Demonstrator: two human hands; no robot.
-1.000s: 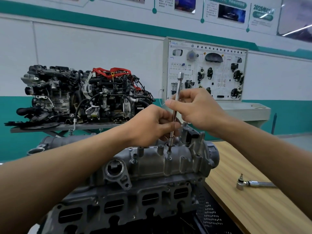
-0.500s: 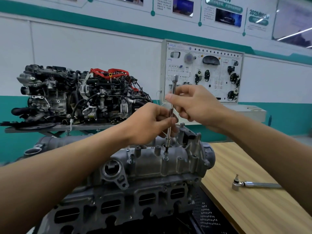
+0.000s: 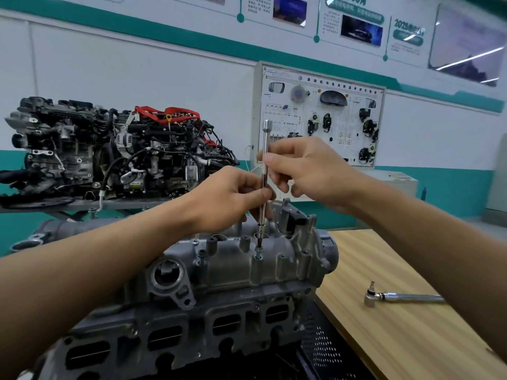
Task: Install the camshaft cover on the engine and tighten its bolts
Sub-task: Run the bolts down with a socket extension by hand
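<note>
The grey aluminium camshaft cover (image 3: 247,267) sits on top of the engine head (image 3: 192,325) in front of me. A long thin extension bar (image 3: 265,149) stands nearly upright with its lower tip on a bolt (image 3: 258,252) in the cover's top edge. My left hand (image 3: 227,198) pinches the bar's lower part between thumb and fingers. My right hand (image 3: 307,168) pinches it higher up, below the bar's square top end. Another bolt (image 3: 202,255) stands to the left on the cover.
A ratchet handle (image 3: 403,297) lies on the wooden bench (image 3: 384,338) to the right. Behind stands a complete engine (image 3: 109,152) on a stand and a white training panel (image 3: 321,116) on the wall. A black perforated tray (image 3: 321,349) lies below the head.
Both hands keep their pinch on the bar, which stays seated on the same bolt; the fingers have shifted slightly along it. The view has tilted a little.
</note>
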